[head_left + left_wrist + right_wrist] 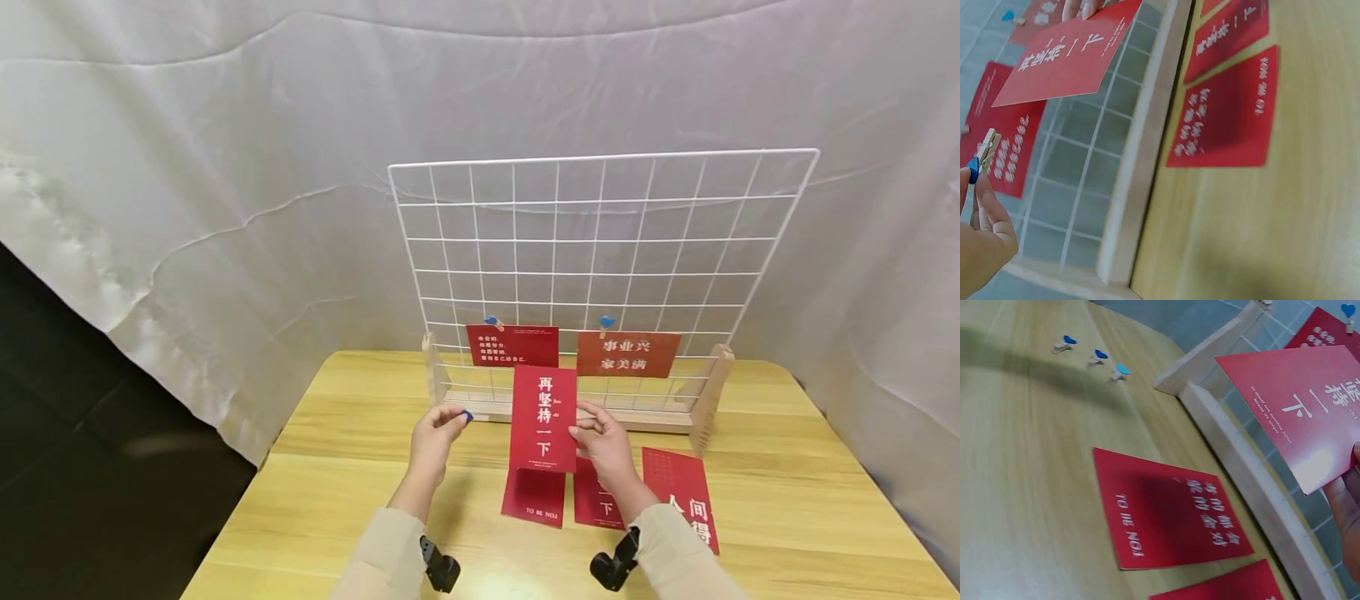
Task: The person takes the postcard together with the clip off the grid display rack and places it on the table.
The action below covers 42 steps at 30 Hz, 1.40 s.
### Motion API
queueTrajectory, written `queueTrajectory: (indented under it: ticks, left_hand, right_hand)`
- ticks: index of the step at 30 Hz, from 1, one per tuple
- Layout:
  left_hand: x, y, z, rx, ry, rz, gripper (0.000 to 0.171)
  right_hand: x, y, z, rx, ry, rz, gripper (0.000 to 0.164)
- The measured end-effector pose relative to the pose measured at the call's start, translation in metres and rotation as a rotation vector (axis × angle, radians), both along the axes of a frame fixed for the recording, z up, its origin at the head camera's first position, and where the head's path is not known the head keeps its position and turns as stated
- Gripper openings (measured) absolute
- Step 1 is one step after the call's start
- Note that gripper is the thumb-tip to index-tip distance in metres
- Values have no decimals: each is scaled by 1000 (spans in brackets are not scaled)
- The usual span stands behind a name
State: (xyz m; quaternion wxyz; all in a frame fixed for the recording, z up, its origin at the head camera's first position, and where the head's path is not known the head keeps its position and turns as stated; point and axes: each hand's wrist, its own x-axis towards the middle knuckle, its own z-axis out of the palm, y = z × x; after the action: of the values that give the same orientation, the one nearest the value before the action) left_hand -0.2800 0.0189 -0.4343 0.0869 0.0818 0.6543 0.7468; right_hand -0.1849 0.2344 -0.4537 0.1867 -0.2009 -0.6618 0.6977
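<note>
My left hand (pixel 435 442) pinches a small wooden clothespin (pixel 986 150) topped with a blue heart, held in front of the rack's left part. My right hand (pixel 606 446) holds a red card (pixel 543 387) with white characters by its right edge, thumb in front. That card is upright and apart from the rack, its top reaching just below two hung cards. A darker red card (pixel 536 343) and an orange-red card (pixel 630 354) hang on the white wire grid (pixel 600 157), each under a blue-heart clothespin (pixel 607 322).
The grid stands in a wooden base (pixel 708 400) on the wooden table (pixel 322 500). Red cards lie in front: one on the left (pixel 532 504), one in the middle (pixel 596 500), one on the right (pixel 675 471). Three loose clothespins (pixel 1096 359) lie left of the base.
</note>
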Motion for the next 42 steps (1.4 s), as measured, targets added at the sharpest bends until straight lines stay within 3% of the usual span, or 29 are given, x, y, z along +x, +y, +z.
queueTrajectory:
  ticks: [17, 26, 34, 42]
  left_hand:
    - [17, -51, -39, -125, -87, -38, 20]
    - [31, -71, -56, -247, -73, -138, 27]
    - [41, -89, -71, -318, -104, -178, 22]
    - [43, -100, -78, -427, -60, -179, 13]
  right_hand:
    - [-14, -39, -35, -9, -87, 39, 41]
    - [-18, -56, -55, -37, -105, 94, 40]
    - [-21, -70, -68, -35, -152, 114, 42]
    - [-27, -84, -75, -45, -173, 100, 39]
